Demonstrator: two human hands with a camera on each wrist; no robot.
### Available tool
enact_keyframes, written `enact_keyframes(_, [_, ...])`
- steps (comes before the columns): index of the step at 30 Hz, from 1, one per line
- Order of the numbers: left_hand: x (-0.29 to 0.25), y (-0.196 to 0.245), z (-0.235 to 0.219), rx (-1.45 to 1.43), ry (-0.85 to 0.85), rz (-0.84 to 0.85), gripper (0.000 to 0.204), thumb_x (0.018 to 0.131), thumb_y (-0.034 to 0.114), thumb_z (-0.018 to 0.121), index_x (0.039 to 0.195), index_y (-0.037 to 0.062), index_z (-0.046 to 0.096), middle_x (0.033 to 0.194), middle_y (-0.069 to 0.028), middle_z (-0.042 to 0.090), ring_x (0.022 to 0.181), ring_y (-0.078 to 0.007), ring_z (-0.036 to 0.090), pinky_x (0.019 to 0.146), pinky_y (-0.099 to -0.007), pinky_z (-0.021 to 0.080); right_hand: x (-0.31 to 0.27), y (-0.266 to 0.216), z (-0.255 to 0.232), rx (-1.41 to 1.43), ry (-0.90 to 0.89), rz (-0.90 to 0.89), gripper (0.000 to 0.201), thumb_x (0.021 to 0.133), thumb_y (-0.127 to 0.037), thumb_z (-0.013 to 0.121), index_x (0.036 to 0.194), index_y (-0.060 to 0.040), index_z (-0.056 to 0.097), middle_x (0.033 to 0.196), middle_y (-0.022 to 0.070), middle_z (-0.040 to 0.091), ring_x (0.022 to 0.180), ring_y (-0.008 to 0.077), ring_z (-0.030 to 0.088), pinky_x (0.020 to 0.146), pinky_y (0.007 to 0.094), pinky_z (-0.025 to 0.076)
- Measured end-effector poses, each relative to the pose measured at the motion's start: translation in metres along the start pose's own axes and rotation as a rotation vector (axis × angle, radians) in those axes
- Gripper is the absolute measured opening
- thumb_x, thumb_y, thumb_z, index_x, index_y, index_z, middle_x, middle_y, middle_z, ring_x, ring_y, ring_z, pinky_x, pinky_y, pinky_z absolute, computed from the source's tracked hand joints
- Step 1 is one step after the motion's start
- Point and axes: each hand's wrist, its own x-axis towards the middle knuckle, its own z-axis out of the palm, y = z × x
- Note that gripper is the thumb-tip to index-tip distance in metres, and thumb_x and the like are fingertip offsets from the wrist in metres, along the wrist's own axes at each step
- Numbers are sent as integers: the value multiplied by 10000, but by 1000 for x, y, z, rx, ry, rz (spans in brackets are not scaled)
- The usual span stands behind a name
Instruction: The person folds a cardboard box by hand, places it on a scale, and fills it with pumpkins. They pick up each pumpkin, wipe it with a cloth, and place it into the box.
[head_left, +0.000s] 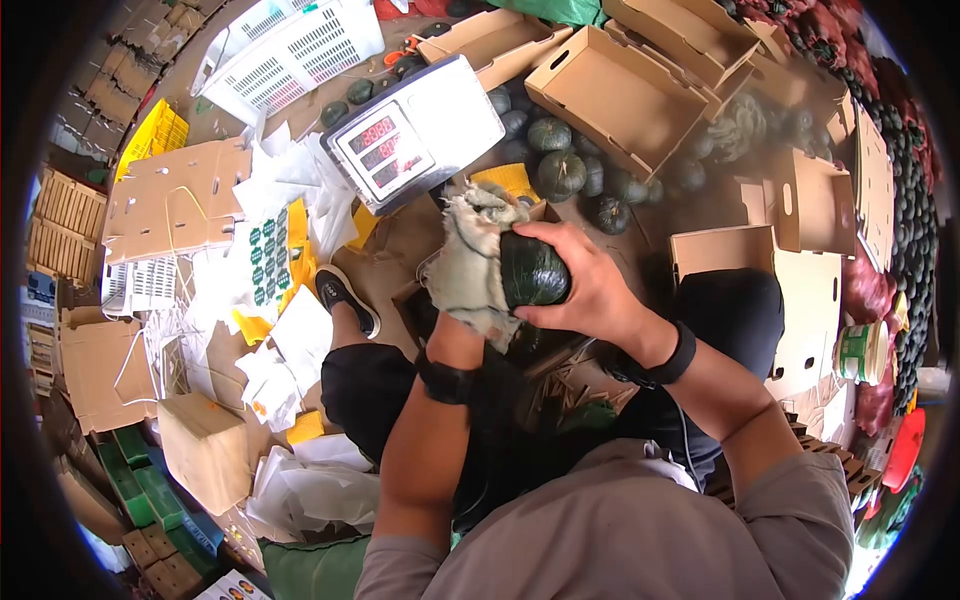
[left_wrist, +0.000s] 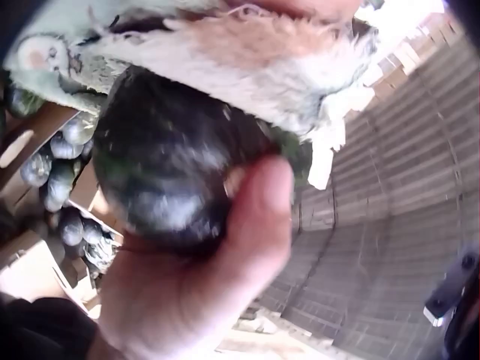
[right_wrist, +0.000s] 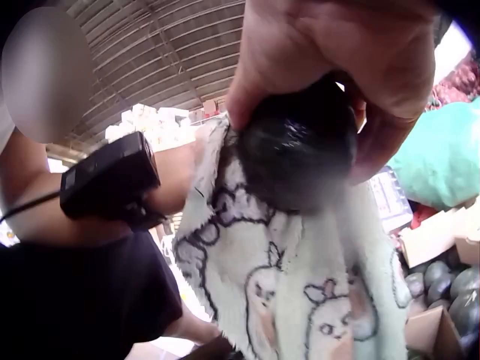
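A dark green, round squash [head_left: 535, 270] is held up in front of the person's body. The right hand [head_left: 600, 285] grips it from the right, fingers over the top and thumb underneath. A pale, fluffy towel [head_left: 468, 255] with cartoon animal outlines lies against the squash's left side. My left hand [left_wrist: 315, 7] holds this towel to the squash, its fingers hidden under the cloth. In the left wrist view the right thumb presses near a small pale spot on the squash. In the right wrist view the towel hangs down below the squash.
A digital scale [head_left: 415, 135] with lit red figures stands ahead. Beyond it lie several loose squashes [head_left: 560, 175] and open cardboard trays [head_left: 615, 100]. White paper sheets [head_left: 300, 340] and flattened cardboard [head_left: 175, 200] cover the left floor. A white plastic crate [head_left: 290, 65] stands far left.
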Motion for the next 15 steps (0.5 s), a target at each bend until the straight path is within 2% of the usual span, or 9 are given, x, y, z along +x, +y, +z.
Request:
enact_keyframes(3, [-6, -12, 1, 87, -82, 28, 319, 967, 186, 452, 1247, 43, 507, 1210, -87, 572, 1087, -201, 574, 918, -341, 497, -3, 14, 18, 755, 53, 260, 624, 780, -153, 738, 1307, -46, 421, 1178, 64, 533, 1080, 149, 512, 955, 290, 409])
enact_keyframes(4, [-6, -15, 5, 93, -101, 58, 323, 966, 185, 455, 1252, 45, 506, 1209, -90, 574, 1079, -204, 579, 911, -341, 502, -6, 18, 26, 739, 147, 218, 621, 792, -157, 730, 1312, -44, 409, 1187, 67, 527, 1088, 152, 508, 960, 294, 406])
enact_keyframes(6, [3, -6, 27, -393, -40, -40, 319, 959, 185, 471, 1244, 48, 516, 1189, -98, 584, 1055, -214, 592, 887, -344, 515, -10, 26, 35, 703, 328, 140, 616, 815, -166, 713, 1321, -39, 385, 1206, 73, 514, 1104, 158, 499, 970, 300, 400])
enact_keyframes(7, [10, 9, 34, -840, 44, -173, 281, 944, 172, 499, 1188, 41, 549, 1142, -115, 604, 1000, -223, 617, 839, -344, 538, -10, 34, 32, 491, 352, 112, 660, 796, -173, 738, 1322, -38, 362, 1221, 99, 504, 1108, 176, 503, 971, 313, 404])
enact_keyframes(8, [9, 0, 36, -610, 123, -37, 291, 934, 215, 516, 1156, 34, 572, 1097, -103, 626, 934, -195, 637, 818, -314, 541, -5, 35, 21, 154, 327, -2, 682, 746, -166, 776, 1297, -51, 391, 1192, 129, 524, 1113, 209, 520, 966, 322, 414])
enact_keyframes(10, [4, 25, 38, -367, 311, -32, 261, 914, 173, 552, 1130, 32, 585, 1044, -80, 641, 906, -178, 642, 809, -313, 545, 0, 7, -1, -224, 106, -40, 719, 690, -143, 807, 1288, -74, 412, 1160, 144, 540, 1095, 247, 545, 952, 323, 426])
enact_keyframes(11, [1, 15, 23, -474, 173, 33, 263, 907, 165, 572, 1133, 31, 583, 1016, -66, 647, 885, -166, 644, 790, -306, 546, 1, -3, -1, -163, 43, -7, 722, 668, -122, 811, 1284, -89, 435, 1136, 136, 557, 1054, 267, 571, 920, 317, 451])
enact_keyframes(14, [3, 38, 14, -708, 77, -323, 293, 928, 193, 537, 1168, 28, 567, 1035, -95, 647, 906, -199, 643, 816, -310, 530, 3, 9, 1, -45, -6, -86, 715, 678, -127, 816, 1286, -81, 443, 1142, 105, 560, 1013, 241, 591, 881, 311, 475])
enact_keyframes(15, [3, 22, 12, -420, -30, -203, 298, 922, 199, 536, 1166, 30, 570, 1065, -94, 636, 959, -199, 623, 852, -314, 511, 3, 13, 6, 423, -35, 167, 680, 704, -170, 815, 1279, -88, 460, 1147, 71, 557, 1005, 194, 587, 856, 297, 493])
